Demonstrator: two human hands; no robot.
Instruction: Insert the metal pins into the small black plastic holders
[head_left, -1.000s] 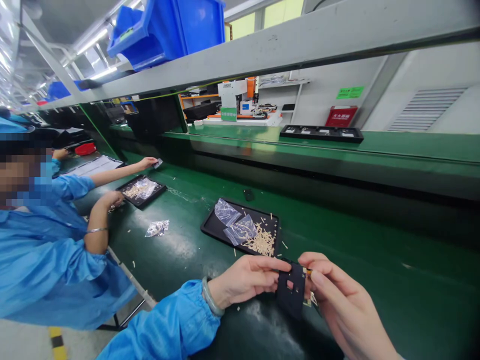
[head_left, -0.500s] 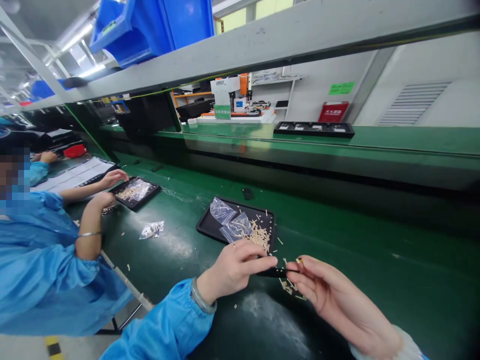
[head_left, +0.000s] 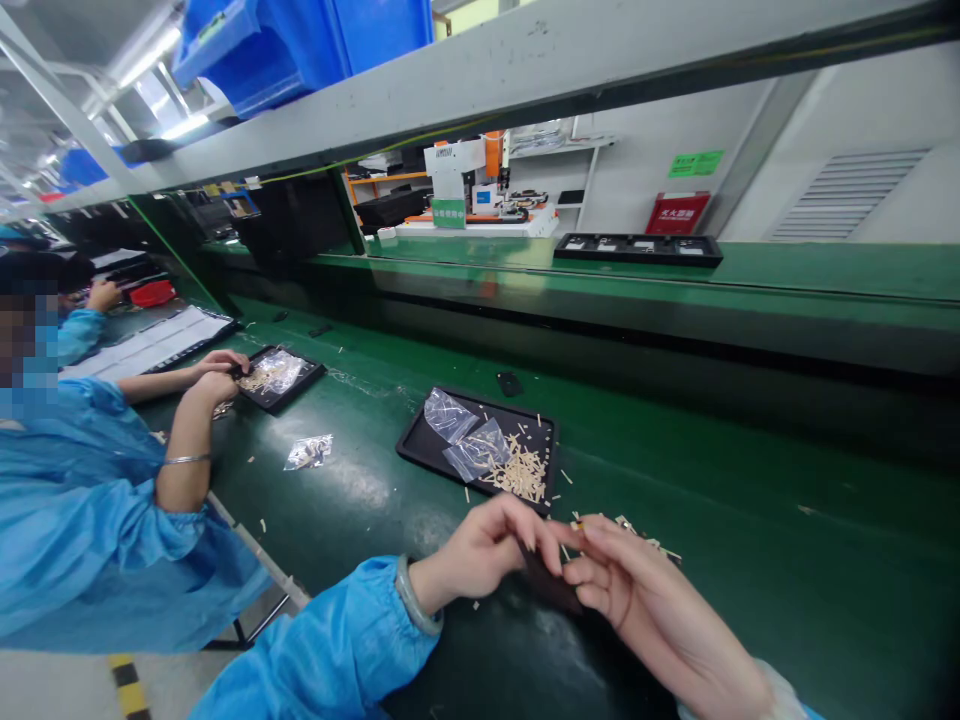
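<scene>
I see a thin, flat, blackish plate [head_left: 555, 590], tilted, in the left hand's fingers [head_left: 548, 552] above the green bench [head_left: 480, 665].

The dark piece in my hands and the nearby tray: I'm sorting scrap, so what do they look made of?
Dark piece: flat, thin, matte, perhaps plastic, but blur leaves it open. Tray: probably moulded plastic, black with a dull sheen, judging by its rounded rim.

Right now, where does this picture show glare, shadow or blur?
Head view: pale glare on the glossy dark-green worktop; head view: the thin, flat black plate between the bare left hand and bare right hand looks dark, its detail lost; head view: bright white strip light upper left, hazy.
</scene>
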